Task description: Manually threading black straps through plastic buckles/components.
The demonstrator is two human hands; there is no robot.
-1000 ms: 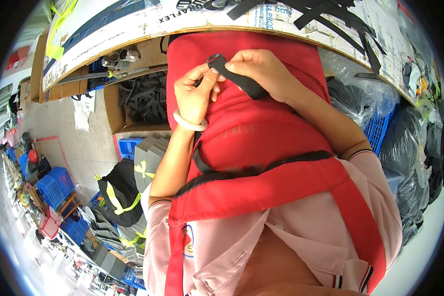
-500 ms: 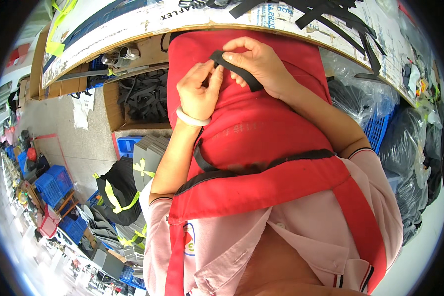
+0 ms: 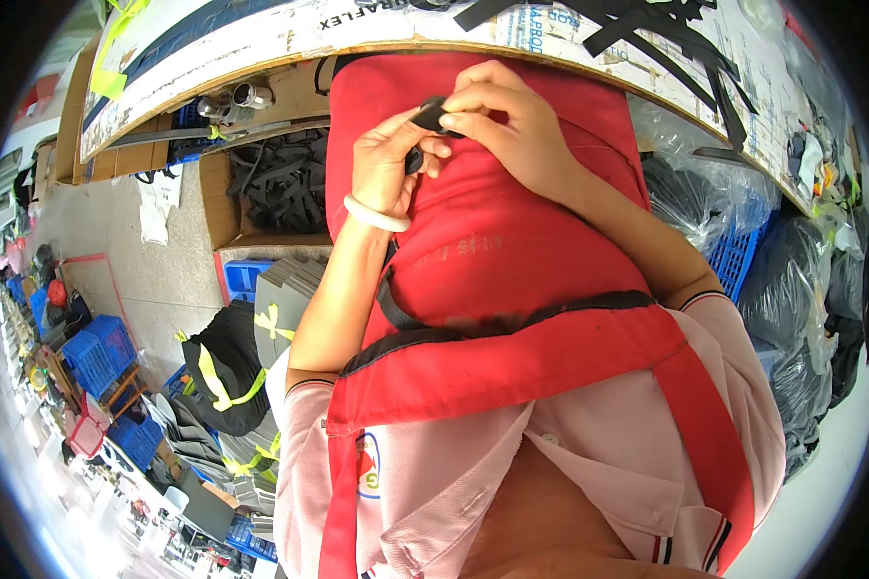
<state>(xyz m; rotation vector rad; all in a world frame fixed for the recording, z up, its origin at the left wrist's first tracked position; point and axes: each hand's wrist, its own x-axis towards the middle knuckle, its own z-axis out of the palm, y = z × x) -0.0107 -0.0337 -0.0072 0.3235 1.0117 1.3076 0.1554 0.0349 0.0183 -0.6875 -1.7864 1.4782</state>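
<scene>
Over the red apron on my lap, a short black strap is held between my two hands. My right hand pinches its upper end between thumb and fingertips. My left hand, with a white bracelet at the wrist, grips it from the other side. A dark bit of it shows lower down, by the left palm. The strap looks folded or curled, and the fingers hide much of it.
The white worktable curves across ahead, with loose black straps on its right part. Below stands a cardboard box of black strips. Metal cylinders sit on a shelf. Bundles lie left, plastic bags right.
The strap's loose end no longer hangs below my right hand; it is now bunched between the fingers. My right hand has risen slightly, and my left hand has turned with its fingers opened a little.
</scene>
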